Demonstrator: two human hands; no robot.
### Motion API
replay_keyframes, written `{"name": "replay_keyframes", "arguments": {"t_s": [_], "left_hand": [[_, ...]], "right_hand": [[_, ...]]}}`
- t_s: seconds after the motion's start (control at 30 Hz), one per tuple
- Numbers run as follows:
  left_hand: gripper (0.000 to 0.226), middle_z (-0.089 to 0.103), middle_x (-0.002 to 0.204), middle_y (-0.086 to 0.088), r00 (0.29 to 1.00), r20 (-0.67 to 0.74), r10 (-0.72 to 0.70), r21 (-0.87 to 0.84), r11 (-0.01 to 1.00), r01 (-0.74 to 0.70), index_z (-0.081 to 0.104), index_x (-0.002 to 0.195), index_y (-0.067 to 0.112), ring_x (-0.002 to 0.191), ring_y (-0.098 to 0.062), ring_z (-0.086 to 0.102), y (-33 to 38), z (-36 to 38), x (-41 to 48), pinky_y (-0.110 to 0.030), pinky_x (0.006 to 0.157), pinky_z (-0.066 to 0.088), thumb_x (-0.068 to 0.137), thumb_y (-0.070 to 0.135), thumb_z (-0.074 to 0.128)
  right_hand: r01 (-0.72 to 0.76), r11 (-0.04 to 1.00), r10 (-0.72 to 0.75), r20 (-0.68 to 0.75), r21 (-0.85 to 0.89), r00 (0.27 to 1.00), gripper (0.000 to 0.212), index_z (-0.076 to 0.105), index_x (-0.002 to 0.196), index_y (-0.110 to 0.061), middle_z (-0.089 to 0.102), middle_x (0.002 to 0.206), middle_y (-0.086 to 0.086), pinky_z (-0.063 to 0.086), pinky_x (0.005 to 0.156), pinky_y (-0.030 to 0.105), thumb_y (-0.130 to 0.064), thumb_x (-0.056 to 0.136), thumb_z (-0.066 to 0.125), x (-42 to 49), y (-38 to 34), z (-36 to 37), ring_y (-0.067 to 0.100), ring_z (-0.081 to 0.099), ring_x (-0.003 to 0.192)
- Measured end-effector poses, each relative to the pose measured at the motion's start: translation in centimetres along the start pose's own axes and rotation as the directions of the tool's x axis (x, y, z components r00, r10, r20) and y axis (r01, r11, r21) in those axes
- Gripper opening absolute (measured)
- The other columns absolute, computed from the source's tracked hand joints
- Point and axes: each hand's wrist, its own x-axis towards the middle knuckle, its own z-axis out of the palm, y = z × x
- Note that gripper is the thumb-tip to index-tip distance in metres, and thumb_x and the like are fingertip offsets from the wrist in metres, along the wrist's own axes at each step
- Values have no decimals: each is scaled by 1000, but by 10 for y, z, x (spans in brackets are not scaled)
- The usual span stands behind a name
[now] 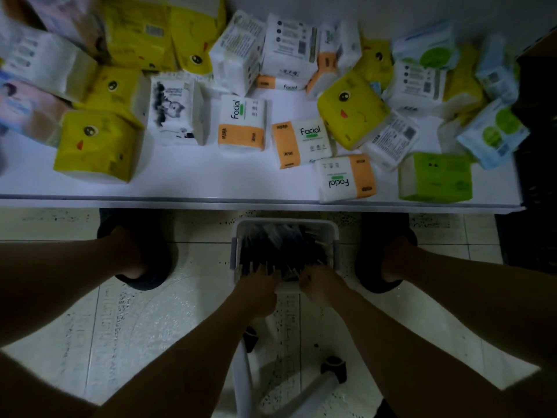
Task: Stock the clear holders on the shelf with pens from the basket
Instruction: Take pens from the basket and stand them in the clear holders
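Observation:
A white basket (pixel 334 236) sits low in front of me, just under the shelf's front edge, packed with several dark pens (pixel 280 247). Both my hands reach into its near end. My left hand (pixel 256 286) has its fingers curled among the pens at the near left. My right hand (pixel 319 285) does the same at the near right. Dim light and blur hide which pens each hand grips. No clear holder is in view.
The white shelf (pixel 187 188) above the basket carries many tissue packs: yellow ones (pixel 96 146), orange-and-white "Facial" packs (pixel 242 125) and a green pack (pixel 435 178). My feet in dark shoes (pixel 141 267) stand on the tiled floor. A white wheeled frame (pixel 319 384) lies below.

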Motion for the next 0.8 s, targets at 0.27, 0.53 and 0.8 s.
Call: {"name": "replay_keyframes", "arguments": {"t_s": [0.27,0.53,0.8], "left_hand": [[44,30,142,-12,985,-160,-57,-82,996,45,42,138,17,120,-31,44,-6,6,-2,-39,94,49,96,26,49],[43,29,146,-14,986,-142,-84,-157,986,62,48,135,10,130,-32,34,-1,-2,-2,-39,100,45,96,27,50],[49,32,143,-15,994,-20,-112,-133,985,108,40,143,15,124,-34,40,2,-11,5,-36,101,43,96,26,48]], "right_hand": [[106,994,-91,-317,32,944,22,70,104,-3,63,112,14,48,78,29,-11,93,52,-1,9,5,27,57,103],[54,995,-66,-149,-83,987,36,58,128,-11,45,141,13,44,100,38,-30,98,47,22,23,-18,32,46,124],[19,998,-31,-178,-67,984,43,52,134,-16,32,149,10,34,108,34,-25,93,52,30,20,-11,31,33,135]]}}
